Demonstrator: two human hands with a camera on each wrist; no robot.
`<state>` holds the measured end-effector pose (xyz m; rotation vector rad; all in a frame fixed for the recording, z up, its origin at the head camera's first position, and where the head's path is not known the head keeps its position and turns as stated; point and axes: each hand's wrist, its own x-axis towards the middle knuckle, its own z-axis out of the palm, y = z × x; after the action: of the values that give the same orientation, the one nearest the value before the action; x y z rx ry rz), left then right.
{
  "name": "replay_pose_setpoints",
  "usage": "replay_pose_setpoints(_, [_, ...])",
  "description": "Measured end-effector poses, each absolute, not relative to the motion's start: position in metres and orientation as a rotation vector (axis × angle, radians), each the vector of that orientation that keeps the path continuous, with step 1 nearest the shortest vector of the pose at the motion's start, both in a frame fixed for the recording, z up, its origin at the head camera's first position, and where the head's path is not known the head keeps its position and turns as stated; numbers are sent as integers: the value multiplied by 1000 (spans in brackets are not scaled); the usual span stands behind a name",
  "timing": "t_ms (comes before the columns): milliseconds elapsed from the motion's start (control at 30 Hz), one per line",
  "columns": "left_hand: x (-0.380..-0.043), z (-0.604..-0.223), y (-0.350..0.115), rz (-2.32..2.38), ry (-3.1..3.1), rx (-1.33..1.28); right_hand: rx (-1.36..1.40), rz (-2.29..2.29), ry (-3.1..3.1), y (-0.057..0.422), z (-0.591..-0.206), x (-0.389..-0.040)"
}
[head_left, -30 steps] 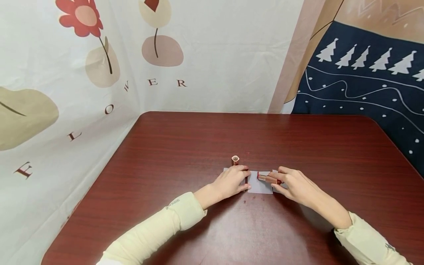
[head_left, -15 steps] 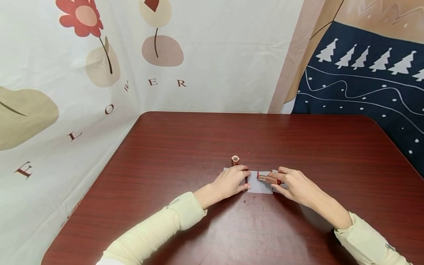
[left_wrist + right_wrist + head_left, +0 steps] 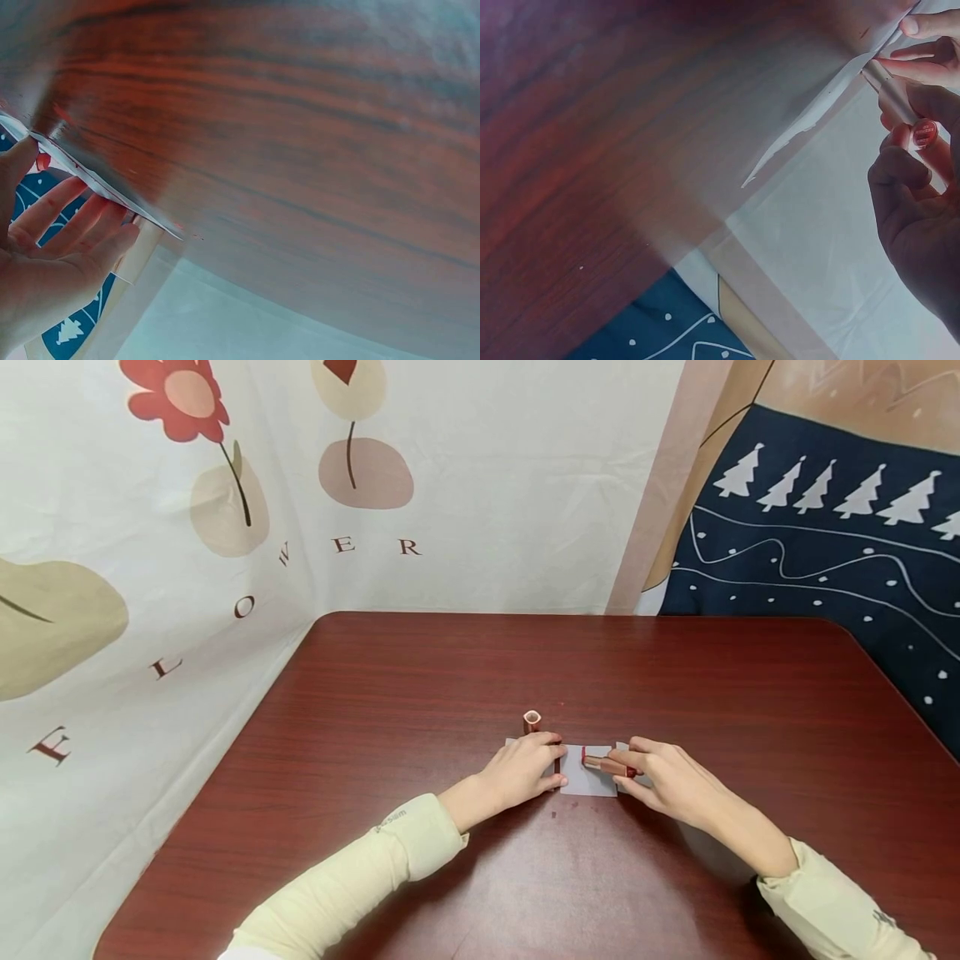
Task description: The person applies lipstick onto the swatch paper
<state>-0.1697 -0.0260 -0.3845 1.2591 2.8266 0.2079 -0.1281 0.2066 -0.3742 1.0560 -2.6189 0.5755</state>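
In the head view, my left hand [image 3: 517,772] rests with its fingers on white paper [image 3: 588,785], which lies flat on the table. My right hand [image 3: 675,781] pinches a lipstick [image 3: 611,766] in a rose-gold case between thumb and fingers. The lipstick lies low and slanted, its red end over a red mark on the paper. In the right wrist view, the lipstick's tube [image 3: 892,97] slants to the paper [image 3: 810,112], and a red label shows on its base. Behind my left hand stands the lipstick cap [image 3: 532,722], its hollow end up. Part of the paper is hidden under both hands.
The dark red wooden table [image 3: 450,677] reaches back to a white fabric wall [image 3: 510,527] with flower prints. A navy cloth [image 3: 810,552] with white trees hangs at the right. Small reddish specks lie on the table in front of the paper.
The whole head view has shifted very slightly. Both hands, the lipstick, the paper and the cap show no other clear change.
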Motion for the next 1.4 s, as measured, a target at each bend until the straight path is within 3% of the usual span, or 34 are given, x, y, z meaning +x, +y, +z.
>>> replay_pose_setpoints(1400, [-171, -385, -26, 204, 2831, 1262, 1058, 544, -2630, 206, -374, -127])
